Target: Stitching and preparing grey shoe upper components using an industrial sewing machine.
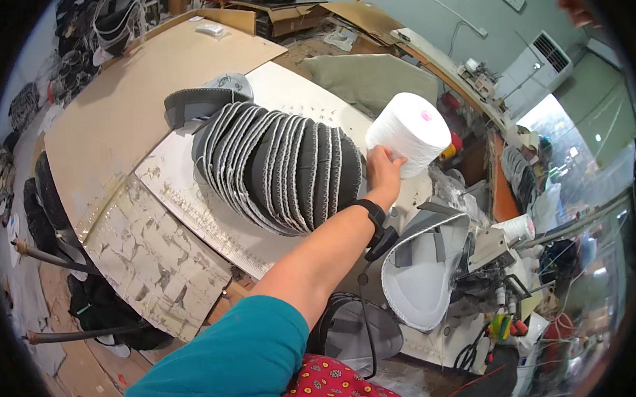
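Note:
My left hand [386, 171], coming from a teal sleeve with a black watch on the wrist, is at the near side of a large cone of white thread [413, 134]. Its fingers are bent against the thread, and some of them are partly hidden. Just left of this hand stands a tight row of dark grey curved fabric pieces [281, 168] with white stitched edges. Nearer to me, right of my forearm, a grey shell-shaped piece [424, 265] with a pale inside and stitched rim lies beside a sewing machine [487, 251]. My right hand is not in view.
Another grey piece [207, 100] sits behind the row. A brown board [136, 100] and a taped, worn sheet [157, 255] cover the table's left part. A smaller thread spool [518, 228] stands behind the machine. A dark grey piece [359, 331] lies close to my body.

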The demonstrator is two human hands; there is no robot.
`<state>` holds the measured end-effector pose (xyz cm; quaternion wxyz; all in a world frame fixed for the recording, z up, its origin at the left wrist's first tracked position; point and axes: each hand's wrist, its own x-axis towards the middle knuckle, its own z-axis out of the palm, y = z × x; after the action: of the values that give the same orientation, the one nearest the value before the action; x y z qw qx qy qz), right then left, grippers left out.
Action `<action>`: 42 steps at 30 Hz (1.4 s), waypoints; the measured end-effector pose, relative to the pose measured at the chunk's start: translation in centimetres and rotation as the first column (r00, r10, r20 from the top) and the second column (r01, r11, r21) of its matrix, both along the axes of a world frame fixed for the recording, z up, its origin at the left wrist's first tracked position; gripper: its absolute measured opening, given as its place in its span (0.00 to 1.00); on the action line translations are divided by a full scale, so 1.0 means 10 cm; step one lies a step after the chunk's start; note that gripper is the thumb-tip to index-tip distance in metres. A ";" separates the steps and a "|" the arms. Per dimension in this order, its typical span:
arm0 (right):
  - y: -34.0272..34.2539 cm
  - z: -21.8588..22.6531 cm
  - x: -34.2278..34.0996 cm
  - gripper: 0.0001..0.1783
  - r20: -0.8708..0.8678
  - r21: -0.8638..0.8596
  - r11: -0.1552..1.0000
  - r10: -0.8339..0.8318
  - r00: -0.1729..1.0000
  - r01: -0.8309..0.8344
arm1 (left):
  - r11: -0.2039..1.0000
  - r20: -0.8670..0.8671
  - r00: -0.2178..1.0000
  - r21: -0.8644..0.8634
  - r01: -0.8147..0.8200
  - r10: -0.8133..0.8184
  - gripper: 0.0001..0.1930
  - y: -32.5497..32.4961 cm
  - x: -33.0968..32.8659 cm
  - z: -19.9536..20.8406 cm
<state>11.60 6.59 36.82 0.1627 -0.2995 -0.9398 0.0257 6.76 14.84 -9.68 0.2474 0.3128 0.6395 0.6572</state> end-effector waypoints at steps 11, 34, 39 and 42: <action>1.63 -2.83 -0.01 0.31 0.461 0.146 0.965 -0.261 0.848 0.218 | 0.996 0.250 0.967 0.091 0.017 -0.039 0.07 -0.09 0.08 -0.09; 1.60 -3.10 -0.07 0.36 0.286 0.196 0.915 -0.397 0.872 0.353 | 0.990 0.715 0.695 0.138 -0.036 -0.075 0.09 0.18 0.03 0.01; 1.60 -3.08 -0.05 0.36 0.289 0.181 0.921 -0.386 0.876 0.346 | 0.993 0.799 0.599 0.101 -0.060 -0.045 0.07 0.22 0.03 -0.05; 1.63 -3.07 -0.04 0.36 0.281 0.172 0.923 -0.381 0.881 0.344 | 0.994 0.835 0.550 0.071 -0.079 -0.016 0.06 0.25 0.01 -0.02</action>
<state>11.25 22.85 6.17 0.0327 -0.4605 -0.8805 -0.1075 6.86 17.38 -9.87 0.4933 -0.0356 0.4175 0.7623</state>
